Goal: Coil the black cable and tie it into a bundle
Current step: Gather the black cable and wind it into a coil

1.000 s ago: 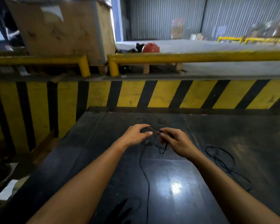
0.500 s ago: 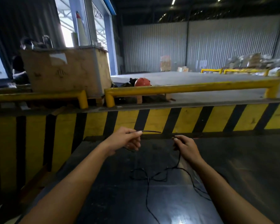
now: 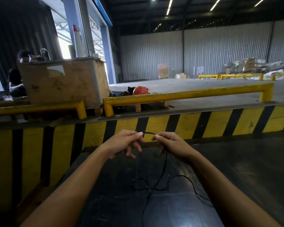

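Observation:
A thin black cable (image 3: 161,174) hangs from my two hands down onto the dark glossy platform (image 3: 252,169). My left hand (image 3: 125,143) pinches one part of it between thumb and forefinger. My right hand (image 3: 170,144) pinches it a few centimetres to the right, and a short taut stretch spans between the two pinches. Below my right hand the cable drops to the platform, where it lies in loose loops and runs off toward the bottom edge and to the right.
A yellow and black striped wall (image 3: 195,125) bounds the platform at the back and left. Yellow guard rails (image 3: 187,94) run along its top. Behind them sit a large cardboard box (image 3: 64,82), a red helmet (image 3: 140,90) and a person (image 3: 16,76) at far left.
Both hands have lifted from the platform with the cable, spread apart, then come close together again. The camera has tilted up, showing more of the warehouse.

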`<move>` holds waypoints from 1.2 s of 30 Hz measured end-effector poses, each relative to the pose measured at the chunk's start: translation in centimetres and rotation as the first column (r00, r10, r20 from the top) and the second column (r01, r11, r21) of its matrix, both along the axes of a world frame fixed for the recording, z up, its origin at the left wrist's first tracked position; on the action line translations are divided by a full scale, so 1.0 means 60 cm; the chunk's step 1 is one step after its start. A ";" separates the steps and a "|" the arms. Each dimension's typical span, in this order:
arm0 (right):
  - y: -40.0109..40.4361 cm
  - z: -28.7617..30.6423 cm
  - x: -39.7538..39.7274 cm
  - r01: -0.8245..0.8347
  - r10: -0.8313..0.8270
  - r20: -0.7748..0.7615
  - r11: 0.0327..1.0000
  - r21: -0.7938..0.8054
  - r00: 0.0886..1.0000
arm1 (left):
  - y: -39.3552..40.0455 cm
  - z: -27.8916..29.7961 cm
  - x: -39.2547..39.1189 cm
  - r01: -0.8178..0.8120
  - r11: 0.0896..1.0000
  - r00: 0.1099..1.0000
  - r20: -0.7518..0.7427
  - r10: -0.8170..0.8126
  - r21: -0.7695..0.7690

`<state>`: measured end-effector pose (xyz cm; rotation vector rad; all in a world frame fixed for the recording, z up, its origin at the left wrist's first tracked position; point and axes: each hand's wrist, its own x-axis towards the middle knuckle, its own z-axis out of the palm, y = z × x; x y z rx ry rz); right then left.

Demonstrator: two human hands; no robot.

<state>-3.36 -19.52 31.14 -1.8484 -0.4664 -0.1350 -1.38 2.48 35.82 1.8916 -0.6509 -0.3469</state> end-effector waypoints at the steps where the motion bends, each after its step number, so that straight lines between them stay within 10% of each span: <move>1: -0.005 0.009 0.002 0.056 -0.056 0.051 0.998 -0.018 0.997 | 0.006 0.000 -0.004 0.056 0.998 0.996 -0.066 -0.055 0.010; 6: -0.001 -0.002 0.007 0.139 -0.134 0.103 0.989 -0.050 0.986 | 0.006 -0.016 -0.034 0.407 0.894 0.850 -0.281 -0.446 -0.188; 10: 0.026 -0.058 -0.008 0.113 -0.113 -0.015 0.993 -0.047 0.993 | -0.018 -0.007 -0.017 0.186 0.780 0.877 -0.257 -0.406 -0.598; 13: 0.067 -0.129 -0.032 0.004 -0.021 -0.058 0.960 -0.281 0.998 | -0.025 -0.008 0.008 0.054 0.771 0.928 -0.254 -0.273 -0.634; 21: 0.016 -0.088 -0.050 -0.008 0.082 0.087 0.771 -0.636 0.993 | 0.027 -0.038 0.038 -0.162 0.987 0.986 -0.032 0.162 0.019; 26: -0.037 0.021 -0.017 0.241 -0.055 0.341 0.812 -0.531 0.939 | 0.040 -0.053 0.026 0.016 0.833 0.999 0.021 -0.033 0.553; 31: -0.030 0.027 0.023 0.465 -0.322 0.475 0.857 -0.222 0.819 | 0.005 -0.037 -0.013 0.407 0.884 0.834 -0.488 -0.257 0.232; 36: 0.022 -0.072 0.018 0.331 -0.316 0.132 0.938 -0.103 0.939 | -0.020 -0.025 -0.025 0.491 0.825 0.677 -0.474 -0.563 -0.279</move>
